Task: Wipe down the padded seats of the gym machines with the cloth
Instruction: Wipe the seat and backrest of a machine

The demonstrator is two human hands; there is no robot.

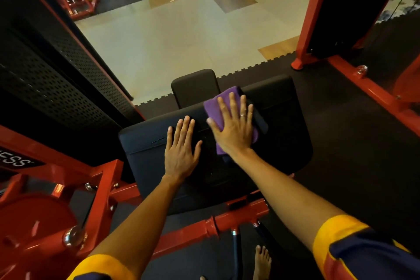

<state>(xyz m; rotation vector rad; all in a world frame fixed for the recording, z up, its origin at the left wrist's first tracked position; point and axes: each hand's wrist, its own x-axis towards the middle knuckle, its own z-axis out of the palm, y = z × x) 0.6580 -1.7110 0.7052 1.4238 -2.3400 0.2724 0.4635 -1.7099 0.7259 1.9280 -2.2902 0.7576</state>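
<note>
At the far left we see the black perforated panel [56, 79] of a machine standing close beside the padded seat [141, 143], with only a narrow dark gap between them, and the red frame [102, 179] crowding the seat's near-left corner. The left hand [180, 154] lies flat on the seat, fingers straight and slightly spread, holding nothing; it sits inside the left edge with a strip of bare black pad showing beside it. Just beyond the seat's far edge a smaller black pad [193, 84] stands up, and past that the pale tiled floor [181, 36] opens wide. Just to the right of the left hand, the right hand [234, 134] presses the purple cloth [212, 110] flat against the seat's middle, fingers extended and fanned rather than curled, a ring [242, 115] on one finger. The cloth shows above and to the left of the fingers, its top corner reaching the seat's far edge. To the right of the cloth a broad stretch of seat runs to the rounded right edge. Beyond that edge lies black rubber matting [352, 143], open as far as the red base rail [375, 93] and red upright [313, 7].
</note>
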